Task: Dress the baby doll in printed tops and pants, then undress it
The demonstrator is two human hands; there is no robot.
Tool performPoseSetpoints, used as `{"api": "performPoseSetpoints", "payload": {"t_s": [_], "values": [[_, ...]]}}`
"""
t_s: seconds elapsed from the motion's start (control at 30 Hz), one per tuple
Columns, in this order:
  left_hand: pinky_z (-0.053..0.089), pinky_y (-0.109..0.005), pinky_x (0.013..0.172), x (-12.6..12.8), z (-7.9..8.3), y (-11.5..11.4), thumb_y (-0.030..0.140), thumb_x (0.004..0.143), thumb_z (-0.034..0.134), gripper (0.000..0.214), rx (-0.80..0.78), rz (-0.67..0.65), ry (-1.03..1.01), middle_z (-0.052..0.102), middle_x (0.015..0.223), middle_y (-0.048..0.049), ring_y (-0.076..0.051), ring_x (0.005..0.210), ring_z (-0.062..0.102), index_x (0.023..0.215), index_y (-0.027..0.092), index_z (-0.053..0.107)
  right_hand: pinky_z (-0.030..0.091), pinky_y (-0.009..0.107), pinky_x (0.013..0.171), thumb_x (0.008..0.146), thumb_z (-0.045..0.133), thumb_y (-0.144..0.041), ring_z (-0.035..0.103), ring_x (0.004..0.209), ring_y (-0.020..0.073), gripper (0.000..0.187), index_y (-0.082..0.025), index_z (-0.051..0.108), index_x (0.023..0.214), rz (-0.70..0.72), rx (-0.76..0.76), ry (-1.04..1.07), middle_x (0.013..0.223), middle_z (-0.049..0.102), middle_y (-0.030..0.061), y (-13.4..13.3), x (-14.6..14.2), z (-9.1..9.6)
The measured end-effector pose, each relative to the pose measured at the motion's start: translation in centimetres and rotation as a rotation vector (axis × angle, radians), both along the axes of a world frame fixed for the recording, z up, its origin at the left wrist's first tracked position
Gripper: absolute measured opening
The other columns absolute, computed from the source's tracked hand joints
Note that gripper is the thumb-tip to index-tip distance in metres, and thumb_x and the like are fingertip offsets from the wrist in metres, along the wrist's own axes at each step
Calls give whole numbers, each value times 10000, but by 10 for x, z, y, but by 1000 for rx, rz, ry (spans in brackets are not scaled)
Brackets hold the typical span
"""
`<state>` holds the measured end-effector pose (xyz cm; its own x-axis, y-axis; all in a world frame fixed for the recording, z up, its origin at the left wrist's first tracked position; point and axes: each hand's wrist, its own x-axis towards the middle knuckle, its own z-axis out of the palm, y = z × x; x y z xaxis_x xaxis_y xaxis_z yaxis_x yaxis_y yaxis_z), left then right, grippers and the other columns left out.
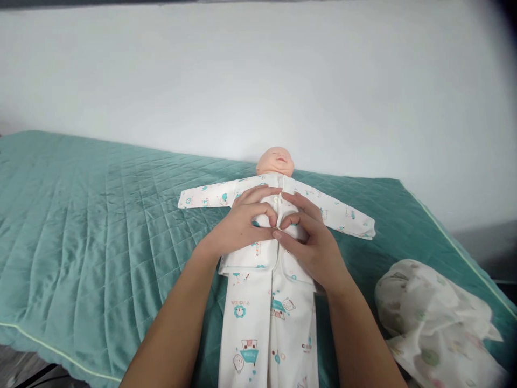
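A baby doll (276,160) lies on its back, dressed in a white printed jacket (242,256) and matching trousers (248,328). Both sleeves stretch out to the sides. At the jacket's front opening, my left hand (248,218) pinches one edge between thumb and forefinger. From the other side my right hand (309,231) pinches the opposite edge, its thumb meeting my left thumb. Small buttons show along the opening above the fingers. Whatever fastener sits between the fingertips is hidden.
The doll rests on a quilted green bedspread (100,231). A crumpled, thin white printed cloth (432,312) lies at the right. Behind the bed stands a white wall (242,75). The bed's edge runs along the right side and the lower left.
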<state>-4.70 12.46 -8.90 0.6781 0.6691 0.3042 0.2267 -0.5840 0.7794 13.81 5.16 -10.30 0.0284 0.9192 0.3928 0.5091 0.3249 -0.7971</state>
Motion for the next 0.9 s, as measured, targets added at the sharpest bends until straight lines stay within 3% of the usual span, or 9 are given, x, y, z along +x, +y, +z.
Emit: {"api": "performPoseSetpoints", "payload": {"t_s": [0.33, 0.57, 0.7, 0.8, 0.9], "values": [[239, -527, 1248, -1, 2, 0, 348, 867, 719, 182, -42, -8, -32, 428, 1596, 18, -278, 1540, 254, 774, 224, 622, 259, 529, 1241, 875, 695, -323, 376, 1479, 271, 113, -277, 662, 777, -10, -32, 125, 1452, 584, -5, 1, 0, 1], [361, -454, 1169, -2, -2, 3, 290, 868, 711, 170, -235, 36, -273, 558, 1486, -51, -249, 1424, 463, 800, 206, 580, 352, 495, 1174, 856, 697, -289, 506, 1382, 297, 155, -243, 628, 726, -71, -98, 497, 1371, 663, 0, -1, -1, 4], [413, -430, 1107, 3, -7, 3, 291, 867, 698, 195, -375, 163, -476, 642, 1372, -80, -254, 1341, 547, 784, 197, 548, 464, 451, 1043, 812, 715, -304, 603, 1245, 302, 194, -213, 610, 677, -204, -108, 756, 1299, 703, 28, -1, -4, 7], [447, -390, 1051, 7, -13, 8, 301, 853, 703, 225, -435, 343, -664, 692, 1231, -76, -222, 1189, 640, 782, 197, 516, 529, 384, 921, 804, 705, -349, 659, 1114, 259, 143, -214, 673, 768, -353, -89, 960, 1182, 729, 27, 1, -1, 6], [491, -315, 892, 8, -18, 14, 314, 829, 713, 246, -440, 547, -738, 700, 1031, -32, -160, 949, 667, 783, 202, 498, 563, 348, 799, 788, 697, -375, 687, 928, 218, 155, -232, 688, 849, -495, -79, 1144, 948, 716, -9, 5, 7, 0]]}}
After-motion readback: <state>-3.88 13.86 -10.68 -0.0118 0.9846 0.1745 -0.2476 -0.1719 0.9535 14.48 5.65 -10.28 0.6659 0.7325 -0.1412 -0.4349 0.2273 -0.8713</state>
